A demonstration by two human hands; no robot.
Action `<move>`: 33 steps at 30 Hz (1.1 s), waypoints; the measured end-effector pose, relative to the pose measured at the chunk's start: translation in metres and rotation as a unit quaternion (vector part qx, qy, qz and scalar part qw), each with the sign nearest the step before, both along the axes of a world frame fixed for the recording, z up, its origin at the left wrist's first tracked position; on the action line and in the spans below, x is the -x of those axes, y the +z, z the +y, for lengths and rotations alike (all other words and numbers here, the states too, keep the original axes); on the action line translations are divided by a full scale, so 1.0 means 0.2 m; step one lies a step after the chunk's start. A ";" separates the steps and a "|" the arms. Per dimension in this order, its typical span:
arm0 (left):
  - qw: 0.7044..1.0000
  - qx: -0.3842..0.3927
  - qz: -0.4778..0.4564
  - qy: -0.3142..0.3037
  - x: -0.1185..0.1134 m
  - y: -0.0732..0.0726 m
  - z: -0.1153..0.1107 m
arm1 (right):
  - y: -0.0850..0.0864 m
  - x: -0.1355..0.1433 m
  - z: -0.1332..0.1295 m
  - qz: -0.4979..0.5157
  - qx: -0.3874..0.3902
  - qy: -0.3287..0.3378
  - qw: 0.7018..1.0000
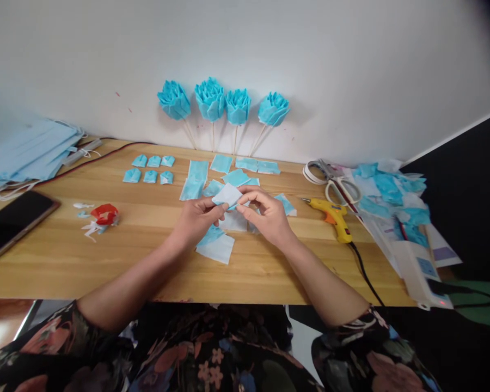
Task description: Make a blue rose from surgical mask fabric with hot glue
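Between my two hands is a small pale square of mask fabric (227, 194), white on the side facing me with blue at its lower edge. My left hand (196, 219) pinches its near left edge between thumb and fingers. At its near right edge, the thumb and fingers of my right hand (266, 213) are closed on the same piece. Blue fabric pieces (196, 179) lie behind and around my hands. A white and blue piece (218, 246) rests on the table just in front of them. Several small folded blue petals (151, 176) sit in two rows to the left.
Several blue fabric flowers (210, 99) on sticks lean against the wall. On the right are a yellow glue gun (330, 215), scissors (343, 190), white tape (314, 172), blue scraps (387, 185) and a power strip (418, 272). Leftward lie a phone (14, 223), masks (32, 147) and a red wrapper (105, 214).
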State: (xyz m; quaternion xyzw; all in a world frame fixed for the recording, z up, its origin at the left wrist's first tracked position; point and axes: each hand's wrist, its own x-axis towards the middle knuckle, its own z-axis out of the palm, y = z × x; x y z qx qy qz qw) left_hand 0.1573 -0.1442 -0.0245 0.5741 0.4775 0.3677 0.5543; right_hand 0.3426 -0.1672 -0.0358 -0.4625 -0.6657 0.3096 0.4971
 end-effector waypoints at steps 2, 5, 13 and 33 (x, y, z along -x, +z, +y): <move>1.000 0.000 -0.007 -0.002 0.00 0.00 0.00 | -0.01 0.00 0.00 0.010 0.006 0.000 1.000; 1.000 0.003 -0.016 -0.010 0.00 0.00 0.00 | -0.01 0.01 0.00 0.014 0.017 -0.012 1.000; 0.997 -0.006 -0.056 -0.049 -0.01 0.01 0.00 | -0.01 0.02 -0.01 0.078 0.093 0.007 0.993; 0.998 -0.027 -0.022 -0.061 0.00 -0.04 0.00 | -0.01 0.01 -0.01 0.138 0.178 0.064 0.972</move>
